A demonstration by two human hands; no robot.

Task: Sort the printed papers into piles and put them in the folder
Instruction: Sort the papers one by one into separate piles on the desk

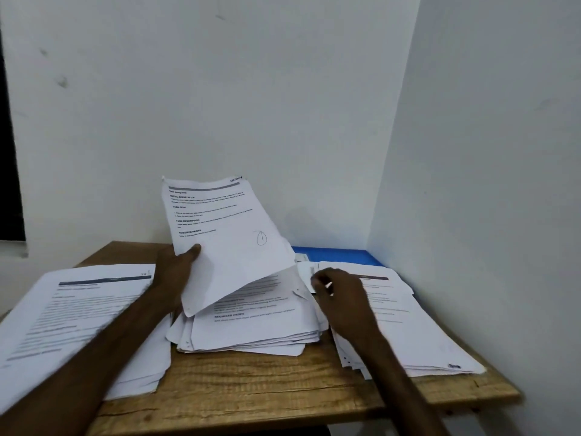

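Note:
My left hand [176, 272] pinches a printed sheet [226, 234] by its left edge and holds it raised and tilted over the middle pile [251, 325] of loose papers. The sheet carries headings and a pen-circled mark. My right hand [339, 297] hovers with curled fingers at the middle pile's right edge, next to a small white slip; whether it pinches anything I cannot tell. A sorted pile [72, 319] lies at the left, another pile [405, 325] at the right. A blue folder [339, 254] lies flat at the back right corner, partly under the papers.
The wooden table [267, 388] stands in a corner between white walls at the back and right. Its front edge runs close below the piles. A dark window opening [9, 171] is at the far left.

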